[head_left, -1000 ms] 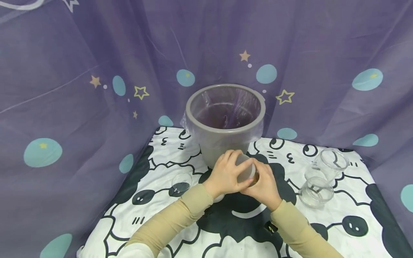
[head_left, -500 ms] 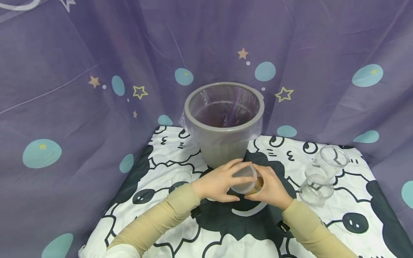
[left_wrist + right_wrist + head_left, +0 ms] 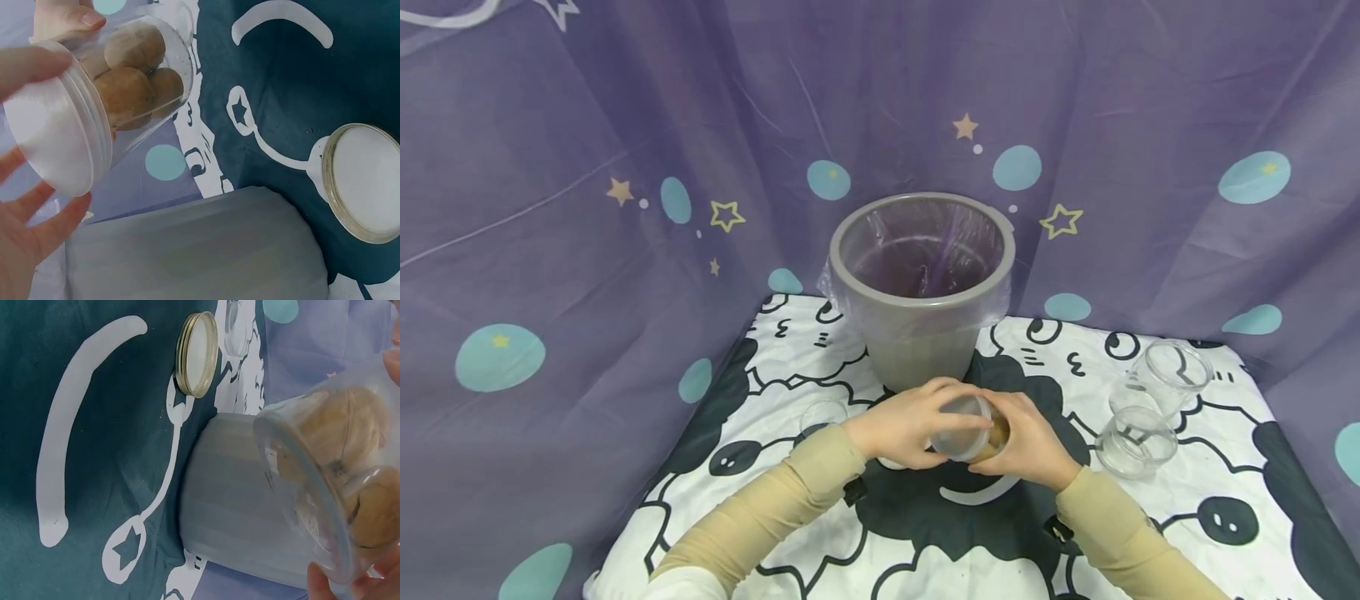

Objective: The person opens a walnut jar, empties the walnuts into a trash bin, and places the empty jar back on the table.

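Note:
Between my hands, a clear plastic jar [image 3: 997, 435] lies tilted on its side in the air. Several round brown lumps [image 3: 128, 94] fill part of it. My right hand [image 3: 1032, 442] grips the jar's base end. At the other end, a translucent white lid [image 3: 47, 125] covers the mouth; my left hand [image 3: 904, 427] grips its rim with spread fingers and thumb. Below, a gold-rimmed white screw lid [image 3: 199, 355] rests on the dark cloth, mostly hidden behind my left hand in the head view.
Just behind my hands stands a grey bin [image 3: 921, 350] lined with a thin plastic bag. Clear open containers [image 3: 1137, 446] sit at the right, and a clear round piece [image 3: 822, 414] lies at the left. A purple curtain [image 3: 880, 92] hangs behind.
Both hands have come lower and slightly nearer with the jar. My left hand's fingers have shifted on the lid, and the right wrist has swung outward to the right.

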Motion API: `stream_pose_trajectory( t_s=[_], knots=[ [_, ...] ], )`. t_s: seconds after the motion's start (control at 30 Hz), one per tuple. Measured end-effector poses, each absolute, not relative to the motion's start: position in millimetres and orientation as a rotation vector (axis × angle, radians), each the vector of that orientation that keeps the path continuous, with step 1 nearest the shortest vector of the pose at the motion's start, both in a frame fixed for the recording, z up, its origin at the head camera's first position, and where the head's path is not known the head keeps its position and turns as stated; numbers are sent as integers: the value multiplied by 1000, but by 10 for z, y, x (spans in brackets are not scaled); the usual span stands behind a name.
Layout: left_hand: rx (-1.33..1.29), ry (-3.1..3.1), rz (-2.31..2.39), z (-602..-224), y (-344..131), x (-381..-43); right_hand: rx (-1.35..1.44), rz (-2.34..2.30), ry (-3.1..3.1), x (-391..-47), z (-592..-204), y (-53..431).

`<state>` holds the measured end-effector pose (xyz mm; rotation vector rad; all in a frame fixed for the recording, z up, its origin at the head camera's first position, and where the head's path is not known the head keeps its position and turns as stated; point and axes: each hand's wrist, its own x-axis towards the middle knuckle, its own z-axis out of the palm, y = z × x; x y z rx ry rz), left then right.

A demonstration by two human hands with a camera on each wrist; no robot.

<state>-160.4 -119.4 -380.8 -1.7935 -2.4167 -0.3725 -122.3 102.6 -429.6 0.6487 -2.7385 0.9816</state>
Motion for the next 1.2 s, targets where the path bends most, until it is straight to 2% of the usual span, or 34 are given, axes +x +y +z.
stream_pose_trajectory(
  t_s=[0.43, 0.57, 0.67, 0.9, 1.2],
  knots=[
    [-1192, -2712, -524, -3906, -1007, -1485, 533, 996, -2739, -1260, -4281, 1002],
    [-1119, -2752, -525, -3883, -977, -1465, 519, 1001, -2757, -1273, -4268, 1017],
    [-1208, -2729, -568, -3884, -1011, -1477, 553, 1014, -2761, -1257, -4271, 1036],
    [-1648, -2494, -497, -3912, -1147, -1529, 646, 992, -2739, -1242, -4267, 1076],
    [-1806, -2457, -492, -3927, -1189, -1532, 659, 1016, -2765, -1215, -4345, 1083]
  ],
)
